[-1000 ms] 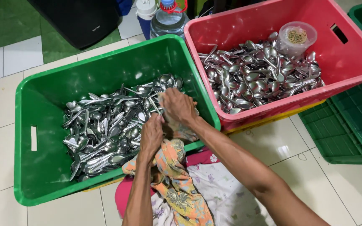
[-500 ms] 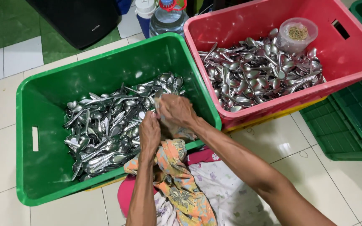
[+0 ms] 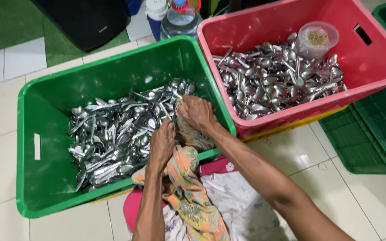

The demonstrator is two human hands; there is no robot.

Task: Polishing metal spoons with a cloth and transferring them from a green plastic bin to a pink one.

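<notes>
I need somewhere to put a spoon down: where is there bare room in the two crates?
The green crate is bare along its left wall and far side, beside the spoon pile. The red crate has bare floor along its far wall and right end. It is crowded at the green crate's near right corner, where the left hand, right hand and patterned cloth meet.

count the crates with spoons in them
2: a green crate at left, where both hands work with a cloth, and a red crate at upper right. More green crates at the right edge show no spoons.
</notes>
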